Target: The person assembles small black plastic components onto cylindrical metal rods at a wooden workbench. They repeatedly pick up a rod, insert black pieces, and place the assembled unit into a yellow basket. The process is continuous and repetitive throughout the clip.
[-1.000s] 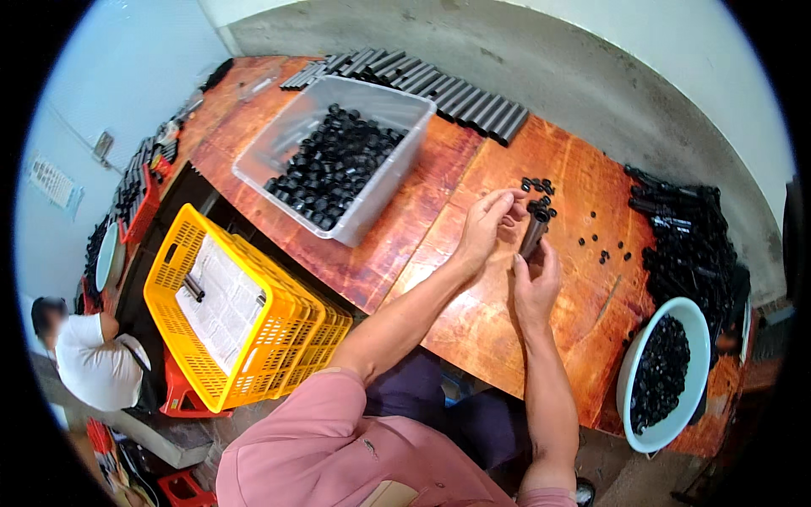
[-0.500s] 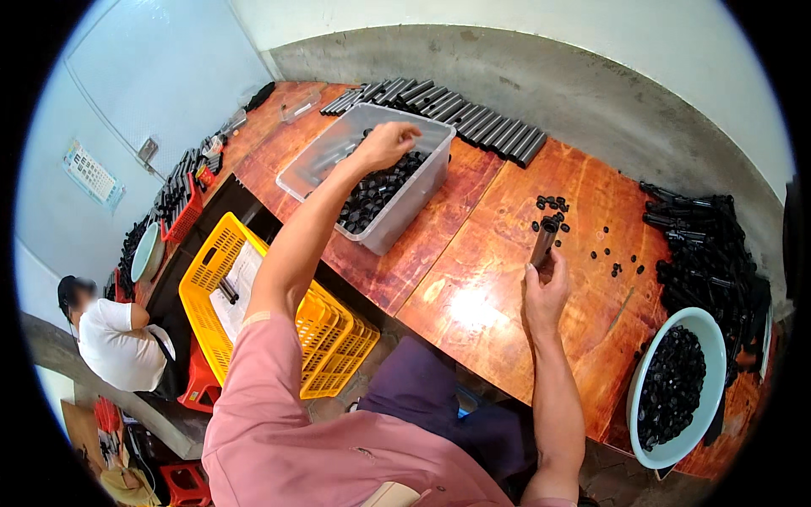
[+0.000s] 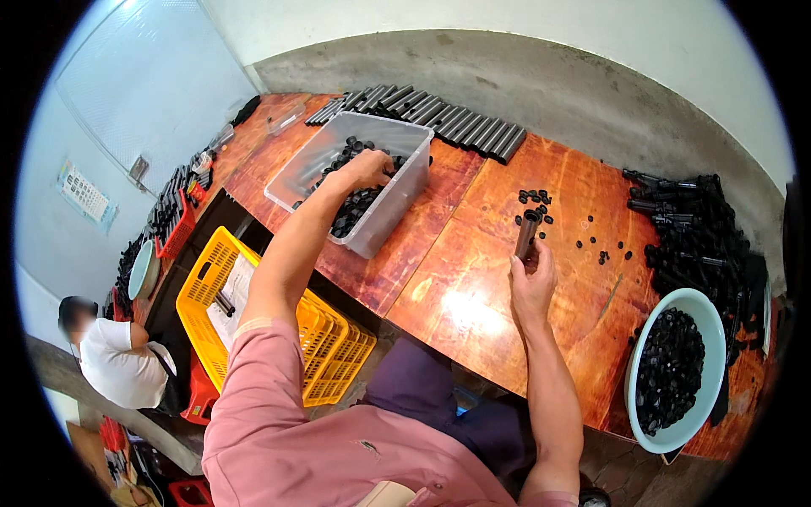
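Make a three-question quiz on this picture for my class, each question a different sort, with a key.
1. Short answer: What is the right hand holding?
2. True or false: The left hand is inside the yellow crate.
3. Fill the gap: The pale blue bowl on the picture's right is filled with small ____ parts.

Key:
1. Dark tubing.
2. False; it is at the clear plastic bin.
3. Black.
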Demonstrator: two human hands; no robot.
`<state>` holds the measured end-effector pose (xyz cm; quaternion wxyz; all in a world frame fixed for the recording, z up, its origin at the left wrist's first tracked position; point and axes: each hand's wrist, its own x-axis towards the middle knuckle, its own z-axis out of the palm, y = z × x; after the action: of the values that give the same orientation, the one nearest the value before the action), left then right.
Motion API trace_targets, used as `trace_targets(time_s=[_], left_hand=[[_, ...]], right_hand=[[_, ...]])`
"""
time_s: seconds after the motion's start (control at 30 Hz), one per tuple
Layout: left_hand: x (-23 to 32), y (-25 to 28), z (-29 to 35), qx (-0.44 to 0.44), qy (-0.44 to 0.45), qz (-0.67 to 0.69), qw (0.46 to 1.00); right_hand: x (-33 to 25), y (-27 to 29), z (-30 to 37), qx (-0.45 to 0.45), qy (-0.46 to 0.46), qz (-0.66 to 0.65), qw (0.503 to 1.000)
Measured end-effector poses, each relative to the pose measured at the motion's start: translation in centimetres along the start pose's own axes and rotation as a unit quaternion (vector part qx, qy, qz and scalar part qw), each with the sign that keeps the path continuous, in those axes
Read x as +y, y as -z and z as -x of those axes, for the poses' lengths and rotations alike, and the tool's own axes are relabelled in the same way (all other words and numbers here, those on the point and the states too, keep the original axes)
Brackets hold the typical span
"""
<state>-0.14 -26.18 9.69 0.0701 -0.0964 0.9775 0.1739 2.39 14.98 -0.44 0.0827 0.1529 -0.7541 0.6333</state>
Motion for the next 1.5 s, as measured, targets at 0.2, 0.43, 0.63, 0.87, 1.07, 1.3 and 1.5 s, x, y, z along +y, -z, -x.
trace_targets(time_s=[0.2, 0.43, 0.63, 0.87, 1.07, 1.3, 1.5], left_hand=[[-2.2, 3.5, 2.5, 0.204, -0.073, -0.062, 0.974], [15.7, 2.5, 10.5, 0.2, -0.143, 0.378, 0.893], [19.9, -6.5, 11.1, 0.11, -0.148, 0.532, 0.826], [21.1, -9.3, 10.6, 0.158, -0.166, 0.558, 0.798], [21.0, -10.2, 10.5, 0.094, -0.164, 0.566, 0.803], [21.0, -10.9, 10.0, 0.055, -0.128, 0.585, 0.799], [21.6, -11.1, 9.7, -0.002, -0.142, 0.686, 0.713]], right_hand=[[0.2, -0.8, 0.3, -0.007, 0.017, -0.006, 1.0], [-0.4, 0.4, 0.2, -0.008, 0.039, 0.022, 0.999], [-0.9, 0.0, 0.5, -0.03, 0.093, 0.05, 0.994], [-1.3, 0.3, 0.5, -0.042, 0.117, 0.068, 0.99], [-1.5, 0.4, 0.6, -0.058, 0.106, 0.089, 0.989], [-1.1, 0.3, 0.5, -0.044, 0.146, 0.086, 0.985], [-1.4, 0.4, 0.6, -0.047, 0.128, 0.067, 0.988]])
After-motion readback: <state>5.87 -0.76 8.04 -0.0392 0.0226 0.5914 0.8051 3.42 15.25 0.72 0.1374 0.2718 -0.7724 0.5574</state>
